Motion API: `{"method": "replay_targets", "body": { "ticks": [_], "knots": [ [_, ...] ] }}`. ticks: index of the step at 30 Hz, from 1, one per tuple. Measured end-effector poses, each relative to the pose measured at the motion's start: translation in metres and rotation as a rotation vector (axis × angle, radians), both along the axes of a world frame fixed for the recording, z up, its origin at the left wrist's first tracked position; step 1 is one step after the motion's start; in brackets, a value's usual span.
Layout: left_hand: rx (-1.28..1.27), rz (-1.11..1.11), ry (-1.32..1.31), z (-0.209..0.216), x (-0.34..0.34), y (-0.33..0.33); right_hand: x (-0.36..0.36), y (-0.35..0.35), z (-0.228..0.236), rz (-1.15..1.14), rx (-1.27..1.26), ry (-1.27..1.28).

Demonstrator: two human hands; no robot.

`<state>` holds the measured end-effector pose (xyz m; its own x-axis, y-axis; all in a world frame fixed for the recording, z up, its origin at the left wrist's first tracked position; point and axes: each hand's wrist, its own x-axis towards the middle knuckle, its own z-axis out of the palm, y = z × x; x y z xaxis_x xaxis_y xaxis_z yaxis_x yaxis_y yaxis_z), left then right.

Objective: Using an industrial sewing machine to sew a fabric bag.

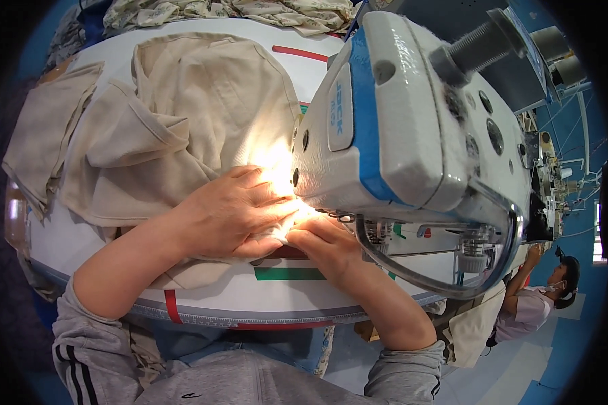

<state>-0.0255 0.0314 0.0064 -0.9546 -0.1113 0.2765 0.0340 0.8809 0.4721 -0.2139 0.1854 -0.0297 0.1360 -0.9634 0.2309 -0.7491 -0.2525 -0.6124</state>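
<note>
A large beige fabric piece (209,88) lies bunched on the white sewing table, its edge running under the head of a white and blue sewing machine (398,121). My left hand (233,212) bears on this cloth beside the brightly lit sewing spot, thumb and fingers closed on its edge. Close against it, my right hand (324,244) pinches the same fabric edge below the machine head. The fingertips nearly meet. Glare and the machine head hide the needle and the exact grip.
Folded beige fabric (47,128) hangs over the table's left end. Patterned cloth (250,13) is heaped at the back. A measuring tape (250,317) follows the front edge, and a curved metal guard (412,273) juts out near my right forearm. Another person (537,297) works at far right.
</note>
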Motion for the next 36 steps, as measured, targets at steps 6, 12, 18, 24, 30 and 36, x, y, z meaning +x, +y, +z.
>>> {"method": "replay_targets", "body": {
  "ticks": [6, 12, 18, 24, 30, 36],
  "knots": [
    [0.003, -0.047, 0.094, -0.007, -0.004, -0.021, 0.008, -0.001, -0.009, -0.090, -0.002, -0.124],
    [-0.008, -0.047, 0.164, -0.008, -0.006, -0.029, -0.016, 0.011, -0.018, -0.427, 0.205, -0.680],
    [-0.012, -0.088, 0.111, -0.001, -0.003, -0.032, -0.070, -0.016, -0.054, -0.675, 0.083, -0.797],
    [-0.074, -0.076, 0.104, -0.012, -0.008, -0.024, -0.118, 0.008, -0.084, -0.736, -0.020, -1.037],
    [-0.069, -0.007, 0.187, -0.012, 0.000, -0.015, -0.116, 0.013, -0.104, -0.800, -0.095, -1.236],
    [-0.456, 0.365, 0.651, 0.006, 0.034, -0.031, -0.054, -0.002, -0.015, -0.490, 0.037, -0.342]
  ]
}}
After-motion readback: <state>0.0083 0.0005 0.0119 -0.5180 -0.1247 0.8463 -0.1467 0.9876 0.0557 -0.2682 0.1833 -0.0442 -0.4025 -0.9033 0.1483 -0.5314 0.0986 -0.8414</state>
